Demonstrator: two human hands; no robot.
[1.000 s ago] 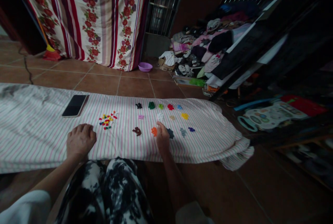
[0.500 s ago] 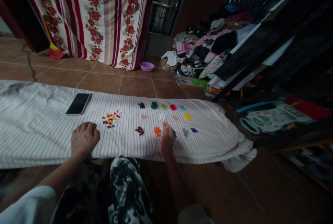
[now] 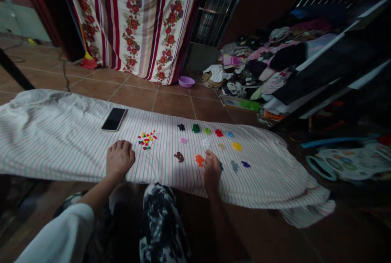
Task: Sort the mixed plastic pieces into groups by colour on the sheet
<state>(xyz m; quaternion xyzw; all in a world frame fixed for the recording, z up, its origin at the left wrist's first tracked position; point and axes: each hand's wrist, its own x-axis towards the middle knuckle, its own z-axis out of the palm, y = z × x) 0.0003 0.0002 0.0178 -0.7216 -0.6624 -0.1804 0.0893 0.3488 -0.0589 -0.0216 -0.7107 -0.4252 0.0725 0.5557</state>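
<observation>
The right hand (image 3: 212,169) is hovering over the cloth (image 3: 262,181), its fingertips (image 3: 209,155) pointing at the white cluster (image 3: 207,142), just beyond them. The thumb and forefinger are forming a narrow pinch; whether they are holding a piece cannot be told. The left hand (image 3: 120,158) is resting palm down on the cloth, its palm hidden, so its grip cannot be told. Good work here is probably calling for a light pinch, a lifted wrist clearing the neighbours, and a still left hand keeping the cloth from dragging.

Fourteen single-colour clusters are lying in three rows. Nearest, five: brown cluster (image 3: 179,157), orange cluster (image 3: 199,160), slate cluster (image 3: 221,166), which the right hand is partly hiding, grey cluster (image 3: 234,166), navy cluster (image 3: 245,164). Middle, four: pink cluster (image 3: 183,140), the white one, tan cluster (image 3: 220,146), yellow cluster (image 3: 237,146). To their left, one mixed pile (image 3: 147,139) is lying, its pieces too small for counting. Farthest, five: black cluster (image 3: 181,127), dark green cluster (image 3: 196,128), lime cluster (image 3: 207,131), red cluster (image 3: 218,133), light blue cluster (image 3: 230,134). One phone (image 3: 114,119) is lying left of the mixed pile; one purple basin (image 3: 186,81) is standing on the floor beyond.
</observation>
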